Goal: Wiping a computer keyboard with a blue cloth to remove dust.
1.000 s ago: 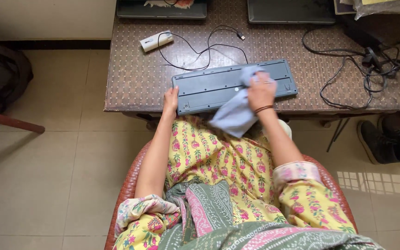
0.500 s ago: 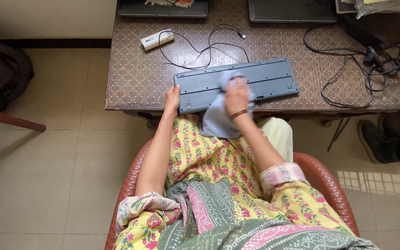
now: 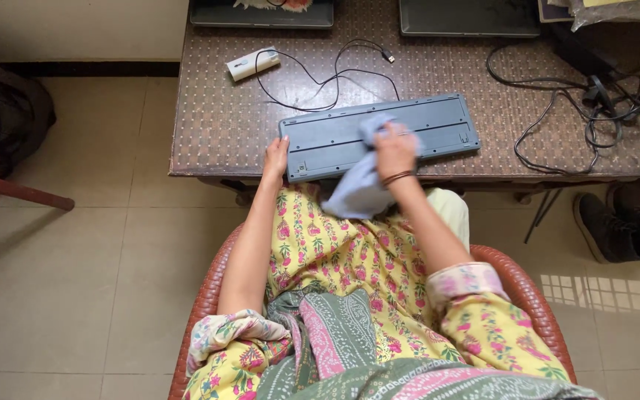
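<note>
Mid-wipe on the upturned grey keyboard (image 3: 379, 136), lying bottom-up at the near edge of the brown, dot-textured table (image 3: 216, 126): right hand (image 3: 395, 150) closed around a bunched pale-blue cloth (image 3: 357, 189), pressed on the flat, ribbed plastic underside, soft tail hanging over the lap. Left hand (image 3: 274, 161) wrapped loosely over the keyboard's left end, thumb on top, pinning it. Probably calls next for firm strokes toward the uncovered right half, minding the loose black cable (image 3: 320, 78) behind.
</note>
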